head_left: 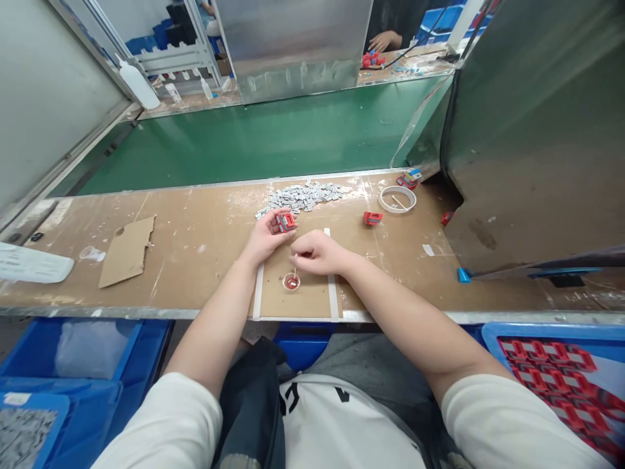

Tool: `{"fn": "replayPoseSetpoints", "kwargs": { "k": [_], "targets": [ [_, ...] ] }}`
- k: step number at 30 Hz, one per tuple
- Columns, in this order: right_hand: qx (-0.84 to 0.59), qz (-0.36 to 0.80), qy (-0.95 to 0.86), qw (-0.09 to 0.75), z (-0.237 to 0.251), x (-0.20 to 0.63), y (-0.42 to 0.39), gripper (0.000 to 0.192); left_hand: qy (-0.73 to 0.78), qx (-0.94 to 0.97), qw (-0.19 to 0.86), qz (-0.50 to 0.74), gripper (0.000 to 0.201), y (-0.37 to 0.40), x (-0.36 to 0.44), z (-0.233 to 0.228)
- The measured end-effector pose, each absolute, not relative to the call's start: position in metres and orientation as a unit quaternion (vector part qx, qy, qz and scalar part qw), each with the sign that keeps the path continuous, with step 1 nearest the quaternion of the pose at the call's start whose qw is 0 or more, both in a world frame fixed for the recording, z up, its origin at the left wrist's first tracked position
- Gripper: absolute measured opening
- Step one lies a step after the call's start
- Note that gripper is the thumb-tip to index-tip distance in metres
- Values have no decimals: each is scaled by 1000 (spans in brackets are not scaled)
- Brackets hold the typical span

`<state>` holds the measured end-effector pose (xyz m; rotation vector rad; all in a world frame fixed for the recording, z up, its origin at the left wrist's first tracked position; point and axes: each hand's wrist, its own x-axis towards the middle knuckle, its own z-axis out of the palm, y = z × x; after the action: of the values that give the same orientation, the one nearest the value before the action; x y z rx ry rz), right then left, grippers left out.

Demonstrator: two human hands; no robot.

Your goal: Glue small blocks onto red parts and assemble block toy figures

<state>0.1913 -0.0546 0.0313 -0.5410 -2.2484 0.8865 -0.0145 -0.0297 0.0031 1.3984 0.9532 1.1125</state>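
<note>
My left hand holds a small red plastic part with a grey piece in it, just in front of a pile of small grey metal pieces. My right hand pinches a thin stick whose tip dips into a small round cup of red paste. The cup stands on a taped-off square of the brown workbench. Both hands are close together, a few centimetres apart.
Another red part and a roll of tape lie to the right. A cardboard scrap lies left. A green conveyor belt runs behind the bench. Blue bins sit below; one bin at right holds red parts. Another person's hand is across.
</note>
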Motion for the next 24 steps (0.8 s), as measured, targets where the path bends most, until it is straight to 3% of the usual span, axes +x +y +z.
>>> {"fn": "replayPoseSetpoints", "kwargs": {
  "k": [4,7,24],
  "targets": [
    [-311,341,-730,504,29,198,-41,47,400,605,534,434,69,-32,-14,5],
    [-381,312,-649,580,28,200,-34,48,404,612,538,417,67,-35,-12,8],
    [-435,219,-714,502,23,197,-31,46,406,620,541,398,65,-35,-10,5]
  ]
}}
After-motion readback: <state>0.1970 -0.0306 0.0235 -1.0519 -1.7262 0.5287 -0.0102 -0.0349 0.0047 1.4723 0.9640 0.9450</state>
